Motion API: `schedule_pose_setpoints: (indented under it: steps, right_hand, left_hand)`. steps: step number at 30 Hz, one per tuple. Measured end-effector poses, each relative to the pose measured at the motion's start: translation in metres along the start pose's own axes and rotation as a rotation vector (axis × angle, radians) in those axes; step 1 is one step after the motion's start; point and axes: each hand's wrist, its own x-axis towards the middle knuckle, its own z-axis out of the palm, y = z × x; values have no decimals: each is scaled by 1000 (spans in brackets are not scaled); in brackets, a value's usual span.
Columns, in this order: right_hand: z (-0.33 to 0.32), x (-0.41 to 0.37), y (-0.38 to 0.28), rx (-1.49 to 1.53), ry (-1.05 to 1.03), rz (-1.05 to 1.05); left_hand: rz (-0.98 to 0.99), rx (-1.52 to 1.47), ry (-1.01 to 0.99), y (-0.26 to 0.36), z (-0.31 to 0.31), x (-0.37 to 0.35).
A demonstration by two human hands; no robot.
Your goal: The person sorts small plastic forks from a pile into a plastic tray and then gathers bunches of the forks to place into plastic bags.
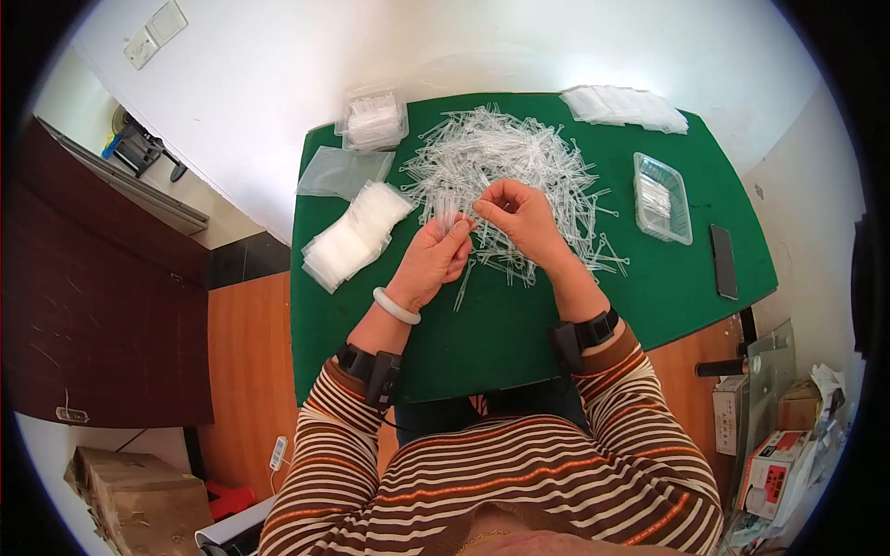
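Observation:
A large heap of thin clear plastic sticks [519,148], several with a small loop at one end, covers the middle of the table. My left hand [434,259] is closed around a small upright bundle of these clear plastic sticks [447,208] at the heap's near left side. Close beside it, my right hand [524,221] has thumb and forefinger pinched together near the bundle's right edge. Whatever lies between those fingertips is too small to make out. One loose stick [462,285] lies on the cloth below my hands.
Left of the heap lie stacked clear bags [357,236], a flat clear bag [343,172] and a filled plastic box [373,120]. At right are a clear tray [681,218] with sticks, white packets [623,107] and a phone [723,261] on the green tabletop [482,357].

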Motion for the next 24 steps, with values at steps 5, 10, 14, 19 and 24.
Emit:
schedule_pose_setpoints:
  steps: [5, 10, 14, 19, 24]
  right_hand:
    - [2, -1, 0, 30, -19, 1]
    - [2, -1, -2, 102, -36, 24]
    - [1, -1, 0, 112, -27, 26]
    - [1, 1, 6, 110, -10, 7]
    - [5, -2, -10, 233, 25, -68]
  left_hand:
    - [-13, 6, 40, -2, -4, 1]
    - [23, 41, 59, -3, -4, 2]
    - [16, 70, 56, -1, -1, 1]
    - [22, 66, 4, -1, 4, -1]
    - [-18, -15, -106, 4, 1, -3]
